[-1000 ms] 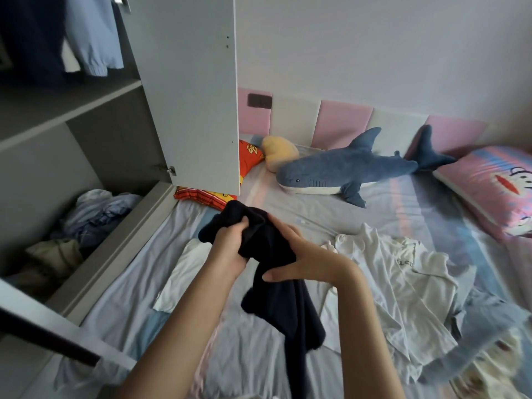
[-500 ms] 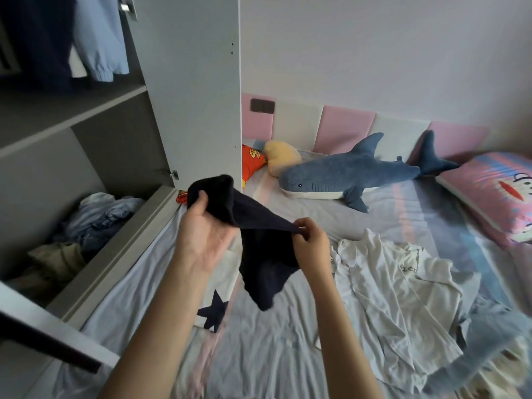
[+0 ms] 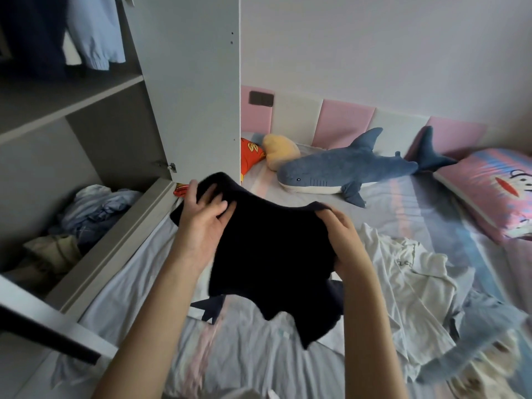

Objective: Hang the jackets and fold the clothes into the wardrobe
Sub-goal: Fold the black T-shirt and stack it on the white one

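**Levelling the dark garment before the fold**

The dark navy garment [image 3: 273, 254] is held in the air at the centre of the frame, above the bed [image 3: 138, 298], stretched between both hands. The left hand [image 3: 201, 223] has its fingers curled over the cloth's upper left corner. The right hand [image 3: 345, 240] bunches the upper right edge in curled fingers. The lower part droops unevenly and is blurred, so I cannot tell what kind of garment it is.

To do this step well, I judge the hands should find matching points, such as shoulder to shoulder. They should then pull the top edge level, let twists fall out, and lay the cloth flat on bare sheet. Keeping it off the white T-shirt [image 3: 408, 269] at right should avoid tangling.

Counted:
- **In hand:** one garment.
- **On the bed:** one white T-shirt, one white garment with a navy star [image 3: 213, 308] beneath the held cloth, and one pale blue garment [image 3: 475, 326] at lower right.
- **In the wardrobe [image 3: 109, 139] at left:** two pieces hang at upper left, a light blue jacket [image 3: 95, 33] and a dark hanging garment [image 3: 31, 36]. The heap [image 3: 95, 208] in the lower compartment cannot be counted.
- **Also on the bed:** one plush shark [image 3: 345, 171], one yellow plush [image 3: 280, 151] and one pillow [image 3: 489, 191].
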`<state>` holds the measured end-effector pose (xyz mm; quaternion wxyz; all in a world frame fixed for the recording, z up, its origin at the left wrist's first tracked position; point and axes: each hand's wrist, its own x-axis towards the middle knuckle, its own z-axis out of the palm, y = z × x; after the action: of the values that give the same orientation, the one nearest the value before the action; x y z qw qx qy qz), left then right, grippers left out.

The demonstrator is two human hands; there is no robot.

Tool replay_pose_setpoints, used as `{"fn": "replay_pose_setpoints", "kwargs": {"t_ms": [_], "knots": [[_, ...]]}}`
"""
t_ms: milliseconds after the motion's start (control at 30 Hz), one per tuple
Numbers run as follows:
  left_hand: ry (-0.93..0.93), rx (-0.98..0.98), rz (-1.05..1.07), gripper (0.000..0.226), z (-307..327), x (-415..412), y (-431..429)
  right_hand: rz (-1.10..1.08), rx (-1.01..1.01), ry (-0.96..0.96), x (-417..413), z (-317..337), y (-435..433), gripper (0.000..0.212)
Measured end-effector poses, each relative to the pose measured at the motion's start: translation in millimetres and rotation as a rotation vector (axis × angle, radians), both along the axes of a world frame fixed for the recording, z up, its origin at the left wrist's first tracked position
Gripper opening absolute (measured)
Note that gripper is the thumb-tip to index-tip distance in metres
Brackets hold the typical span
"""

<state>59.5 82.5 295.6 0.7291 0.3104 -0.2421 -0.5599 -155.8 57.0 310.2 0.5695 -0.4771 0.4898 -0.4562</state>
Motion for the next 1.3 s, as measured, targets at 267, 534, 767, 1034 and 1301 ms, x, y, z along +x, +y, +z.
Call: {"fn": "replay_pose_setpoints", "kwargs": {"t_ms": [267,534,767,1034,1301], "knots": [[-0.71,0.023,-0.413,0.08,-13.3,-48.4,15.7,0.388,-0.149,-0.003,19.4,4.6,11.8,0.031],[-0.595,0.215,-0.137,0.027,-9.1,-43.8,11.1,0.204,-0.292,0.155,-18.1,6.1,9.5,0.029],[-0.281,0.121,-0.331,0.007,22.8,-41.2,5.9,0.586,-0.225,0.014,3.9,-15.3,18.6,0.035],[-0.552,0.046,-0.115,0.015,17.4,-28.5,1.4,0.441,-0.249,0.058,15.1,-10.7,10.6,0.014],[-0.896,0.094,0.113,0.026,5.9,26.3,0.2,-0.232,-0.22,-0.029,-27.3,1.6,9.8,0.019]]}}
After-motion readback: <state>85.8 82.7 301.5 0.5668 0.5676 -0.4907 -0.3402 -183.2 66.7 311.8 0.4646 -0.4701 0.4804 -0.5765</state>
